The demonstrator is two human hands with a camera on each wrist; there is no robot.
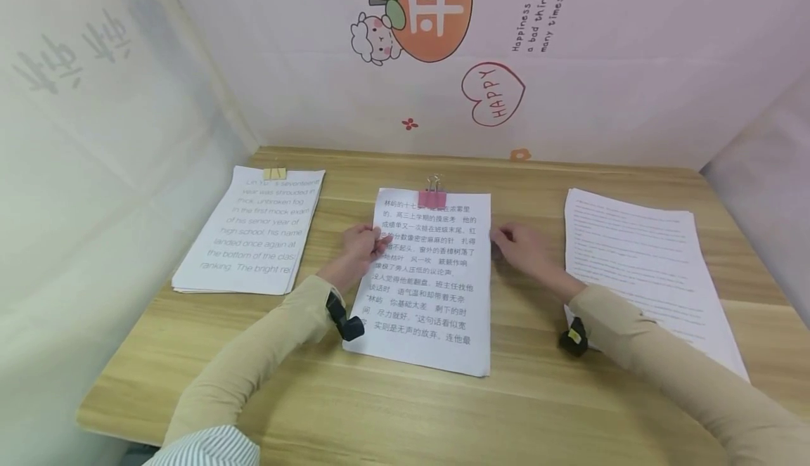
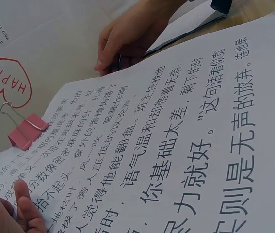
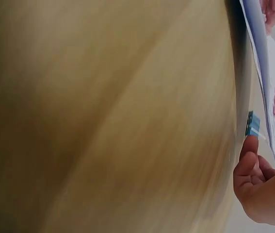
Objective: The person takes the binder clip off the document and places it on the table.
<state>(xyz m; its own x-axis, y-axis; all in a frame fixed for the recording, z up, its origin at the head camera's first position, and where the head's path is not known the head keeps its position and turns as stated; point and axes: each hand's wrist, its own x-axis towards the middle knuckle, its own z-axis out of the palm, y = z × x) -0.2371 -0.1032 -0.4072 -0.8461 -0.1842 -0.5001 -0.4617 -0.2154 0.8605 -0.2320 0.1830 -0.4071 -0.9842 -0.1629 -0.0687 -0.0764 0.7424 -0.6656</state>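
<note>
A stack of printed sheets (image 1: 425,283) stands slightly raised above the table, a pink binder clip (image 1: 432,199) at its top edge. My left hand (image 1: 365,247) grips the stack's left edge, fingertips curling over the printed face. At the opposite edge is my right hand (image 1: 515,242), its fingers curled. A small blue binder clip (image 3: 252,124) shows at the curled fingers of that hand in the right wrist view, and appears held there. The head view hides this clip. Part of the right hand's contact with the paper is hidden.
At the left lies another printed stack (image 1: 247,234) with a yellow binder clip (image 1: 275,173). A finely printed stack (image 1: 633,269) lies at the right, partly under my right forearm. Beyond the wooden table (image 1: 392,410) rises a decorated white backdrop (image 1: 285,51).
</note>
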